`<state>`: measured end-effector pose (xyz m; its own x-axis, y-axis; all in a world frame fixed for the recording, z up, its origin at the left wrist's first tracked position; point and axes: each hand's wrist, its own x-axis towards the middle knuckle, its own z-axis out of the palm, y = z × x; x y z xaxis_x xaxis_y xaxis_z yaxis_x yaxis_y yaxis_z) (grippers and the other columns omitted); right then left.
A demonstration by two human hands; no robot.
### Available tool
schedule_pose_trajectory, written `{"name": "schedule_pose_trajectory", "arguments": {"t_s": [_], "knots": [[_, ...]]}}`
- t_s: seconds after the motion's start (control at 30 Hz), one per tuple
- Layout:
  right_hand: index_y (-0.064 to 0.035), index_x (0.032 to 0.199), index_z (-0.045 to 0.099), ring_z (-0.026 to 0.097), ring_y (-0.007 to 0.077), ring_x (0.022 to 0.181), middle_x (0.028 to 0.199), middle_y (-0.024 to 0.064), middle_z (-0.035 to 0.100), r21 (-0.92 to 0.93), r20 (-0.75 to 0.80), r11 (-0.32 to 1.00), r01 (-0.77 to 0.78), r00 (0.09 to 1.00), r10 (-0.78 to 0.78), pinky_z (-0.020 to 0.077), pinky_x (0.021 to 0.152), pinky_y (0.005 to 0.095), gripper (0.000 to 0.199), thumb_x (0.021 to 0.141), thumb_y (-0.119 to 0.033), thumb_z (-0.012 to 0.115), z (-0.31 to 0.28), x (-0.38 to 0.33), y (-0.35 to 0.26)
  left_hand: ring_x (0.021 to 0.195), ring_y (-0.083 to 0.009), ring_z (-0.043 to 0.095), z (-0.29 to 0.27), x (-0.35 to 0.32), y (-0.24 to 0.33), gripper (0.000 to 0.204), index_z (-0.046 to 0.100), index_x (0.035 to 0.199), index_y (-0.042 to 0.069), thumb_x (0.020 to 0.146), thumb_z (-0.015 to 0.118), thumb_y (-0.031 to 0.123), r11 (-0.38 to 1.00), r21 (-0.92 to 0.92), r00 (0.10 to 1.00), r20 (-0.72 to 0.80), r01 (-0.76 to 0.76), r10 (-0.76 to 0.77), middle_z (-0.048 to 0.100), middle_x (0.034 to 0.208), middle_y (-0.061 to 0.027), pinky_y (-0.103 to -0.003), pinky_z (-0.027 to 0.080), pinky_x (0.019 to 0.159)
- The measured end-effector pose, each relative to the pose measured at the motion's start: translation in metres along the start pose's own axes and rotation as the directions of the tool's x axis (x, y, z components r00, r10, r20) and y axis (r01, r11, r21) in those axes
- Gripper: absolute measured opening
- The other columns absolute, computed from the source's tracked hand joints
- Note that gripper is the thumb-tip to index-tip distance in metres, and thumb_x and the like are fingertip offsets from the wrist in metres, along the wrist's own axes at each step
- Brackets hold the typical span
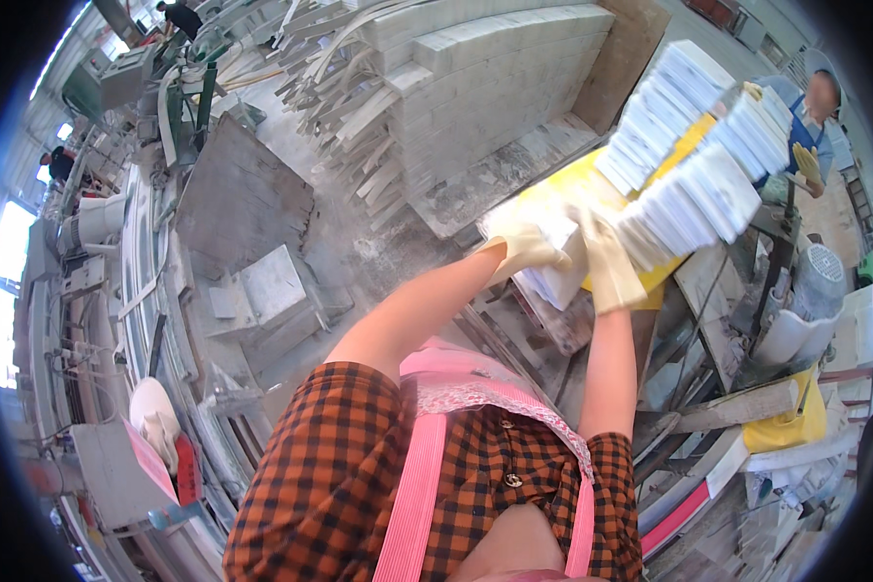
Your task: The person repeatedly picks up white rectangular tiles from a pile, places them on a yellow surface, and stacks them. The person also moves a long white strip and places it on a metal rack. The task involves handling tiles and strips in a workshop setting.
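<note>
Both my hands wear cream rubber gloves and meet at a small stack of white stone slabs (pixel 553 287) by the near edge of a yellow-covered table (pixel 543 199). My left hand (pixel 535 246) is closed on the slabs from the left side. My right hand (pixel 606 254) grips them from the right, its fingers partly smeared by motion. Just beyond it, a row of white slabs (pixel 698 199) stands on edge, leaning together. Farther back are a second row of slabs (pixel 664 112) and a third (pixel 755 136), with yellow showing between the rows.
Across the far right side stands a co-worker (pixel 795 126) in blue, wearing yellow gloves. A tall stack of pale stone blocks (pixel 495 107) rises beyond the table. Left are a grey board (pixel 242 199) and a stone block (pixel 267 291); at right, a wooden beam (pixel 737 405) and yellow cloth (pixel 791 417).
</note>
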<state>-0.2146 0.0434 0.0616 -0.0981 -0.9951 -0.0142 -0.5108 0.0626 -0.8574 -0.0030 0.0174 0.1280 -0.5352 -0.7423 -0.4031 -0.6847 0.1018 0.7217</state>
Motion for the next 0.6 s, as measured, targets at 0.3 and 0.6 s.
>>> {"name": "schedule_pose_trajectory", "arguments": {"t_s": [0.3,0.6], "knots": [[-0.0041,0.154,0.039,0.046,0.0314,0.142,0.158,0.0189,0.04,0.85,-0.277,0.521,-0.079,0.775,0.569,0.038,0.118,0.0436,0.062,0.108,-0.044,0.048,0.061,-0.076,0.018,0.099,-0.0182,0.069,-0.006,0.053,-0.093,0.054,0.068,0.123,-0.005,0.085,0.079,0.032,0.757,-0.65,0.93,0.314,0.063,0.192,0.073,0.111,-0.0101,-0.032,0.053,0.085],[0.0061,0.152,0.038,0.046,0.0295,0.14,0.153,0.0217,0.045,-0.241,-0.428,0.925,-0.293,0.888,0.17,0.0367,0.116,0.0387,0.057,0.109,-0.031,0.045,0.119,-0.076,-0.079,0.084,-0.0146,0.068,-0.039,0.053,-0.102,0.045,0.07,0.114,-0.001,0.079,0.086,0.023,0.633,-0.761,0.96,0.261,0.143,0.098,0.073,0.097,-0.0066,-0.03,0.053,0.07]]}}
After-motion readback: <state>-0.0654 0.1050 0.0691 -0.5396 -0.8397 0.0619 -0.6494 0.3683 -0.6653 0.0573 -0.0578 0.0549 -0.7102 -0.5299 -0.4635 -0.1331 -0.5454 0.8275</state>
